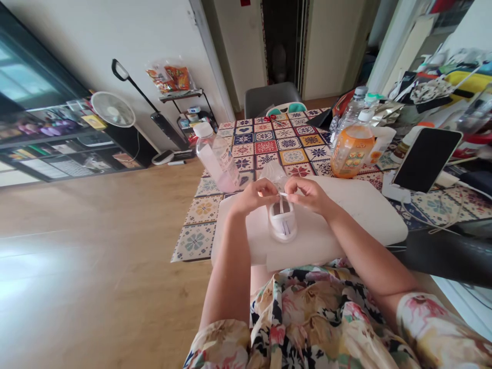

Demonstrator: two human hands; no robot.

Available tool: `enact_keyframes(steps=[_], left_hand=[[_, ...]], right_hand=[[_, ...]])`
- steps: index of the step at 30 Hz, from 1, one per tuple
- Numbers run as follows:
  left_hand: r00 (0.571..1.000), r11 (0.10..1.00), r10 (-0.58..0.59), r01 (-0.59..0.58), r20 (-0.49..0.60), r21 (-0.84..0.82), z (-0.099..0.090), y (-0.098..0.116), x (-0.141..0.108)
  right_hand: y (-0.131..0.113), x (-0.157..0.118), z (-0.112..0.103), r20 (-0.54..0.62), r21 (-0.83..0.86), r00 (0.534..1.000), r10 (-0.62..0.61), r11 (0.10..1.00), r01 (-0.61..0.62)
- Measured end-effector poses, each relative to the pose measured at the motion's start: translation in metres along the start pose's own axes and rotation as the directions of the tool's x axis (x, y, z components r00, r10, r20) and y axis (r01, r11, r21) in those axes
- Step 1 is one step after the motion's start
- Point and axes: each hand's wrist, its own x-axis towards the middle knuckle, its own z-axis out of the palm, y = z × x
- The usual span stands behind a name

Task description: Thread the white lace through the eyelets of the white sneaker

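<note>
A small white item point(283, 225) that looks like a little shoe sits on the white mat in front of me. It has a rounded opening, a brown inside and dark stripes on its near end. Just above its far end, my left hand point(257, 197) pinches one end of a thin white strip point(283, 194). The strip's other end is between the closed fingertips of my right hand point(307, 195). Another pale band runs down over the brown opening. Crumpled clear plastic point(272, 171) lies right behind my fingers.
The white mat point(357, 215) covers the near part of a table with a patterned cloth point(265, 147). A bottle with pink liquid point(219, 159) stands left, an orange bottle point(351, 146) right. A phone point(427, 159) is propped at the right, with cables. Red scissors point(272, 119) lie far back.
</note>
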Motion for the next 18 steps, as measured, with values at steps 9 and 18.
enact_keyframes(steps=[9, 18], left_hand=[[0.999, 0.999, 0.045, -0.045, -0.001, 0.007, 0.002, -0.002, 0.001], [0.996, 0.996, 0.086, -0.087, 0.01, 0.037, 0.005, 0.0, 0.002]], right_hand=[[0.0, -0.003, -0.024, -0.001, 0.425, 0.999, -0.036, 0.904, 0.032], [0.007, 0.007, -0.002, 0.068, -0.216, 0.998, 0.002, 0.976, 0.013]])
